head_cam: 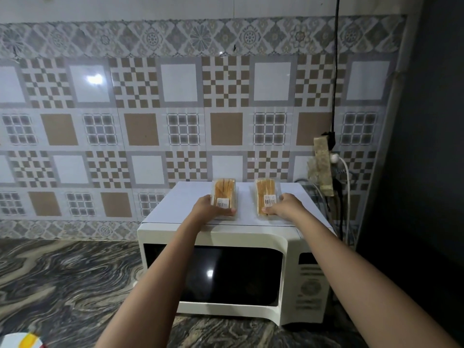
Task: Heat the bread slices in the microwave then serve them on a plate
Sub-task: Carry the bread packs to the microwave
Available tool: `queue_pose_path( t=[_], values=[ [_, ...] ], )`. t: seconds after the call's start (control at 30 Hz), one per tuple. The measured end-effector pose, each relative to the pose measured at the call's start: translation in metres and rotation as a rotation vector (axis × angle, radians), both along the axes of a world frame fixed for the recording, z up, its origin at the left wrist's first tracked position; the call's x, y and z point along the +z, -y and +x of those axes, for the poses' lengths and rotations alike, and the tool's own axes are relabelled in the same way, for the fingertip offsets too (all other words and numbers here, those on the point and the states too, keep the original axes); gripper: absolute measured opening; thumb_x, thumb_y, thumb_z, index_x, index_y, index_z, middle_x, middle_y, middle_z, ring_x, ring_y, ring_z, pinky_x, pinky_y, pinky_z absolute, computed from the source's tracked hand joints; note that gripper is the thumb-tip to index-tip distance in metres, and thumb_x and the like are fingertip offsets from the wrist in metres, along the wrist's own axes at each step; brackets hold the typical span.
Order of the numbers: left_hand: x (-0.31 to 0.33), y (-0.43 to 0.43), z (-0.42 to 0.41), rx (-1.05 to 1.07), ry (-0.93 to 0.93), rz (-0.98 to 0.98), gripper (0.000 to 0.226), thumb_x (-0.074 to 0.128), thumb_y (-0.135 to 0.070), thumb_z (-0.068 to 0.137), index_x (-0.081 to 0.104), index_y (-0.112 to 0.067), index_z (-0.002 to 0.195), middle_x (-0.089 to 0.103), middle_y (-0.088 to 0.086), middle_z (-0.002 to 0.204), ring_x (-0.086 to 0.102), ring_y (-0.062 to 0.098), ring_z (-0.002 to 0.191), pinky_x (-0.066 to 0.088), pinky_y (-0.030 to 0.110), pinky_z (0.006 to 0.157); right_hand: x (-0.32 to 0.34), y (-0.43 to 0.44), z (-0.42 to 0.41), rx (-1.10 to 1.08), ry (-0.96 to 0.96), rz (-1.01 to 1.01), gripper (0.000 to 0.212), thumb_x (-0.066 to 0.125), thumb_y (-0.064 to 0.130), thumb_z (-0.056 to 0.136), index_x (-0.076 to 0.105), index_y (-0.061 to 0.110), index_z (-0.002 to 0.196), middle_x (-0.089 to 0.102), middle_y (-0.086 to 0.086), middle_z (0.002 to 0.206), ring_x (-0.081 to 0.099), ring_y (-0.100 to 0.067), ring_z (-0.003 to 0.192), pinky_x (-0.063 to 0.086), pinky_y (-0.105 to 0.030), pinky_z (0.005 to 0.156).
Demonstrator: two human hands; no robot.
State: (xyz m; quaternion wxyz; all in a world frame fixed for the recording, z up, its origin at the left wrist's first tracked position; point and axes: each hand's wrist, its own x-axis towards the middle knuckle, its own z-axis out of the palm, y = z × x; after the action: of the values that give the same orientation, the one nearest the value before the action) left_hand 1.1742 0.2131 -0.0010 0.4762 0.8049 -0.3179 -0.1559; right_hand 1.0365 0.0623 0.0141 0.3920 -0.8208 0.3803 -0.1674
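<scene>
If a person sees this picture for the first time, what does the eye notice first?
Two clear packs of bread slices lie on top of the white microwave, whose door is closed. The left hand holds the left bread pack; the right hand holds the right bread pack. Behind them stands a patterned tile wall.

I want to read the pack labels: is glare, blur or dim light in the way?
Head view: dim overall, the right side nearly black; glare spots on the wall tile and the microwave door, none on the labels; wide-angle bending at the edges; the left bread pack and right bread pack labels are too small and soft to read.
</scene>
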Motion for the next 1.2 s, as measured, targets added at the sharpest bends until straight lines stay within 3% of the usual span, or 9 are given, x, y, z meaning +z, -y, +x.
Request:
queue_pose_path(
  t=[0.3,0.5,0.63,0.7,0.77,0.87,1.0,1.1,1.2],
  values=[
    [-0.004,0.002,0.001,0.087,-0.027,-0.028,0.057,0.080,-0.033,0.070,0.057,-0.011,0.118,0.063,0.007,0.121,0.055,0.017,0.097,0.042,0.031,0.094,-0.003,-0.003,-0.004,0.014,-0.002,-0.021,0.049,0.072,0.024,0.080,0.049,0.007,0.120,0.058,-0.008,0.121,0.056,-0.024,0.110,0.041,-0.028,0.081],
    [-0.006,0.000,-0.004,0.141,-0.046,-0.098,0.054,0.074,-0.025,0.078,0.052,-0.007,0.124,0.060,0.004,0.117,0.053,0.012,0.080,0.045,0.013,0.063,-0.002,-0.006,-0.006,0.015,-0.004,0.004,0.047,0.069,0.024,0.082,0.048,0.008,0.121,0.057,-0.008,0.120,0.056,-0.023,0.106,0.041,-0.027,0.079],
    [-0.004,-0.010,-0.015,0.170,-0.076,-0.129,0.059,0.069,-0.025,0.083,0.044,-0.005,0.133,0.056,0.008,0.124,0.055,0.013,0.084,0.044,0.020,0.071,-0.001,-0.008,-0.015,0.035,0.063,0.076,0.040,0.065,0.021,0.084,0.051,0.009,0.119,0.058,-0.006,0.112,0.054,-0.020,0.097,0.039,-0.027,0.077],
    [-0.004,-0.016,-0.020,0.187,-0.090,-0.108,0.059,0.068,-0.027,0.083,0.044,-0.005,0.133,0.056,0.008,0.126,0.058,0.018,0.096,0.043,0.023,0.077,-0.001,-0.012,-0.023,0.028,0.095,0.093,0.027,0.063,0.019,0.085,0.057,0.011,0.109,0.060,-0.005,0.104,0.056,-0.019,0.092,0.041,-0.027,0.074],
    [-0.003,-0.025,-0.025,0.186,-0.092,-0.100,0.045,0.063,-0.027,0.087,0.052,-0.004,0.124,0.060,0.005,0.112,0.059,0.015,0.084,0.045,0.021,0.069,-0.001,-0.019,-0.033,0.008,0.113,0.099,0.010,0.063,0.020,0.085,0.057,0.013,0.089,0.058,-0.003,0.089,0.053,-0.016,0.079,0.039,-0.026,0.065],
    [0.002,-0.038,-0.034,0.182,-0.094,-0.077,0.029,0.059,-0.029,0.088,0.061,-0.005,0.105,0.061,0.006,0.110,0.056,0.022,0.092,0.044,0.029,0.081,0.000,-0.034,-0.051,-0.028,0.135,0.114,0.022,0.062,0.020,0.086,0.046,0.015,0.072,0.045,-0.001,0.074,0.043,-0.014,0.067,0.033,-0.027,0.061],
    [0.006,-0.061,-0.051,0.164,-0.098,-0.062,0.045,0.057,-0.026,0.090,0.051,0.000,0.126,0.055,0.013,0.128,0.050,0.029,0.117,0.039,0.037,0.097,-0.001,-0.061,-0.080,-0.090,0.156,0.117,0.017,0.059,0.015,0.089,0.056,0.005,0.103,0.048,-0.004,0.095,0.053,-0.022,0.093,0.042,-0.031,0.078],
    [0.007,-0.085,-0.072,0.129,-0.102,-0.074,0.051,0.058,-0.023,0.090,0.044,-0.001,0.134,0.049,0.014,0.136,0.046,0.030,0.124,0.038,0.038,0.101,-0.005,-0.088,-0.108,-0.150,0.174,0.130,0.013,0.060,0.015,0.087,0.057,0.006,0.096,0.053,-0.010,0.094,0.057,-0.024,0.094,0.046,-0.036,0.086],
    [0.004,-0.113,-0.095,0.063,-0.119,-0.079,0.055,0.059,-0.023,0.089,0.041,-0.004,0.137,0.048,0.014,0.138,0.047,0.030,0.124,0.040,0.037,0.100,-0.012,-0.124,-0.144,-0.249,0.222,0.164,0.035,0.059,0.013,0.085,0.055,-0.004,0.115,0.059,-0.018,0.120,0.055,-0.033,0.115,0.043,-0.045,0.102]
  ],
)
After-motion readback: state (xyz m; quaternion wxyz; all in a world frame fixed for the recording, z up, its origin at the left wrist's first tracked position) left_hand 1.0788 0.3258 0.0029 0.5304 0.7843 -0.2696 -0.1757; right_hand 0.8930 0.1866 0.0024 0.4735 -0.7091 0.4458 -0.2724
